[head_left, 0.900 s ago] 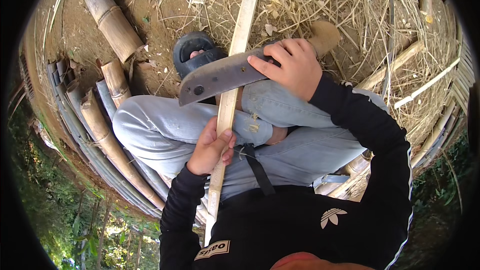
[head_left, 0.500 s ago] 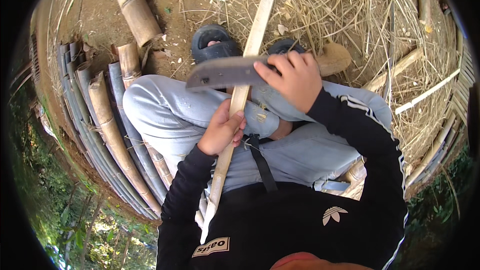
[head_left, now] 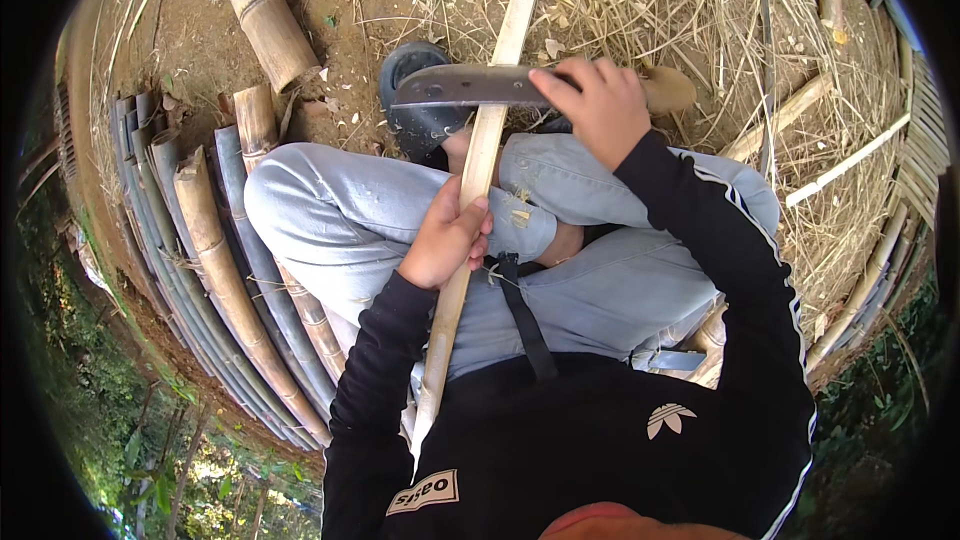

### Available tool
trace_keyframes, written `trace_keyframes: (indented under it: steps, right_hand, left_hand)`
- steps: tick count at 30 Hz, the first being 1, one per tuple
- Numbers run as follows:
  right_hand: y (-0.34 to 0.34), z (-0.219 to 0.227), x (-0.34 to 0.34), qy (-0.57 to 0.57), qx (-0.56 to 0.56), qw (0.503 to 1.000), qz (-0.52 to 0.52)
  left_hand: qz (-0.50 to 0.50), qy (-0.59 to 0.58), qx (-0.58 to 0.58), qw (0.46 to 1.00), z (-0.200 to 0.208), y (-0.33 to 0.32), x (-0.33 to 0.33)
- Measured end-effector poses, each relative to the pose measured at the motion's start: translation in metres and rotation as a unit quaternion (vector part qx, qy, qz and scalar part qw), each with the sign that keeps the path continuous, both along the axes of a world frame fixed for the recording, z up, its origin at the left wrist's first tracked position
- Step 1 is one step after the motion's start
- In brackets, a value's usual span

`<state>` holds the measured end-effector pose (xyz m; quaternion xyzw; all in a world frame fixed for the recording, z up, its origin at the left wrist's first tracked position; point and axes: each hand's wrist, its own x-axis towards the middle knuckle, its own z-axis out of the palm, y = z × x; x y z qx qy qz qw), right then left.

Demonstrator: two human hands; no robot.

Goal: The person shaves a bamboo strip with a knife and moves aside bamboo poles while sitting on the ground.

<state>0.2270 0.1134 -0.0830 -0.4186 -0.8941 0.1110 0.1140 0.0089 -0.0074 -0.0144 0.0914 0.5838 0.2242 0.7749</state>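
- Your left hand (head_left: 447, 232) is wrapped around the pale strip (head_left: 484, 150), with the thumb laid along its upper face and the fingers curled beneath; no slack shows. This grip appears meant to stop the strip from twisting or sliding.
- Your right hand (head_left: 603, 105) is closed about the broad knife (head_left: 465, 88) where blade and wooden handle (head_left: 670, 89) meet. One digit rests forward on the blade, probably for control of its angle. How the remaining fingers wrap underneath cannot be told.
- The handle's butt projects past your right hand; holding so far forward presumably trades reach for finer guidance.
- The strip runs lengthwise over your crossed legs, its far end above the ground and its tapered near end by your black top (head_left: 590, 430). That lie likely lets your lap and body back it.
- The blade crosses the strip nearly square, beyond your left hand. Whether its edge bites or merely rests cannot be confirmed.
- Clearance noted: your left fingers sit apart from the blade, on the body side, a sensible separation in my judgement.
- Bamboo poles (head_left: 228, 275) lie beside your left knee, apart from the strip; loose straw (head_left: 650, 5) covers ground ahead and to your right.
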Motion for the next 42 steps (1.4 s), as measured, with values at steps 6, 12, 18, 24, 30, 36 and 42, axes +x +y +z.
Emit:
trace_keyframes:
  steps: [6,12,18,24,30,36,42]
  right_hand:
    - [-0.021,0.002,-0.003,0.038,0.073,0.995,0.052]
    - [-0.004,-0.008,0.000,0.005,0.045,0.999,0.002]
    - [-0.003,0.003,-0.007,-0.019,0.038,0.999,0.007]
    - [-0.016,0.001,-0.005,0.006,0.055,0.997,0.045]
    - [0.016,-0.013,0.005,-0.045,0.038,0.998,-0.013]
    - [-0.009,-0.005,-0.005,0.003,0.061,0.996,0.058]
    - [-0.013,-0.006,-0.006,0.003,0.035,0.999,0.015]
  left_hand:
    - [0.017,-0.006,-0.017,1.000,0.002,0.004,0.000]
    - [0.020,-0.012,-0.015,1.000,-0.003,0.005,-0.001]
    - [0.019,-0.013,-0.014,1.000,-0.002,0.006,-0.001]
    - [0.018,-0.011,-0.023,1.000,0.000,0.006,-0.002]
    - [0.019,-0.022,-0.019,0.999,-0.001,0.008,-0.001]
    - [0.019,-0.013,-0.024,0.999,-0.003,0.003,-0.002]
    - [0.014,-0.012,-0.013,1.000,-0.003,0.006,-0.001]
